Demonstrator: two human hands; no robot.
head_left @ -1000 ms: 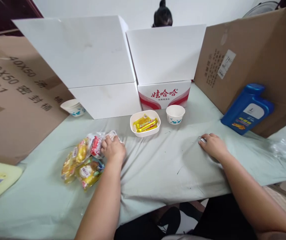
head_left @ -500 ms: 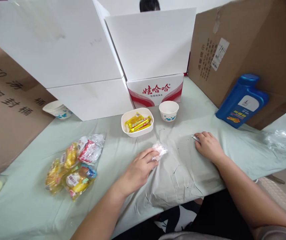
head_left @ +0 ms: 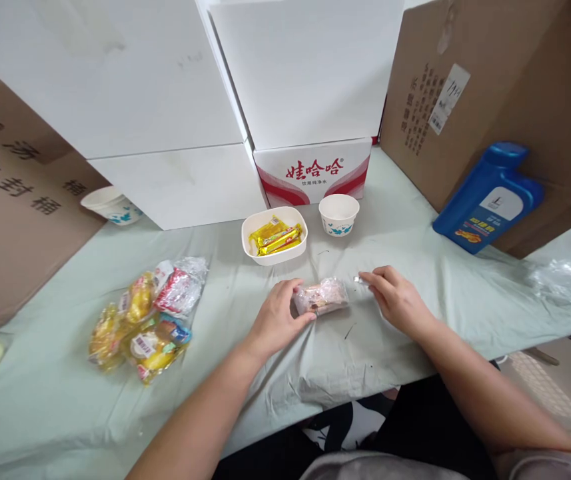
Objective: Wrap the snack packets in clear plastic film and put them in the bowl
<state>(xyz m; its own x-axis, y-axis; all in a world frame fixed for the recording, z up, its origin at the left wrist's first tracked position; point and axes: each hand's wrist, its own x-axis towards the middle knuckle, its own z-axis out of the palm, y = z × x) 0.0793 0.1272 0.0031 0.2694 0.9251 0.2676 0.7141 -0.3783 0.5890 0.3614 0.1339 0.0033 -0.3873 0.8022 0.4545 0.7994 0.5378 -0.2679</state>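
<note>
My left hand (head_left: 279,315) grips the left end of a clear plastic-wrapped packet (head_left: 324,297), with the thumb in front and the fingers behind. The packet lies on the cloth; pinkish and brown contents show through, too blurred to name. My right hand (head_left: 396,298) pinches a small silvery metal piece (head_left: 358,279) between thumb and fingers, its tip pointing at the packet's right end, a little apart from it. Most of the metal piece is hidden by the fingers. Behind the packet stands a white bowl (head_left: 248,248) holding yellow-wrapped snack bars (head_left: 279,240).
A paper cup (head_left: 339,217) is beside the bowl, before a white carton (head_left: 315,175). Bagged snacks (head_left: 140,320) lie at left. A blue bottle (head_left: 488,200) leans by a brown box (head_left: 445,67) at right, near clear plastic (head_left: 570,273). Another paper cup (head_left: 115,205) stands at far left.
My right hand has moved left toward the packet with the metal piece. My left hand has shifted from over the packet to its left end, uncovering it. The view has tipped slightly downward.
</note>
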